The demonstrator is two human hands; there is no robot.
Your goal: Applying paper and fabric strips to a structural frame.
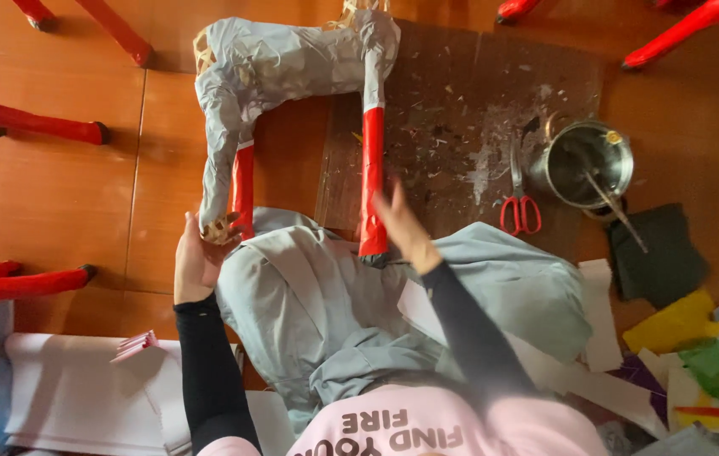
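Big grey paper-covered frame (pixel 292 63) lying on the wooden floor (pixel 55 194), far side of the person, two legs pointing back toward them, each part wrapped in red paper. Left hand (pixel 197 257) is up at the end of the left leg, palm cupped against its bare wicker tip, fingers curled loosely round it. Right hand (pixel 402 224) is out flat, fingers spread and released, blurred, just beside the lower end of the right red leg (pixel 371 181); touching it or not, I cannot tell. Both arms in black sleeves. A cardboard sheet (pixel 469 93) lies right of the frame, speckled with scraps. Grey cloth (pixel 309 295) sits bunched across the lap. Far right, a steel pot (pixel 588 165) with a stick in it. Coloured paper pieces (pixel 697 346) piled near right. Red-handled scissors (pixel 518 207) just left of the pot.
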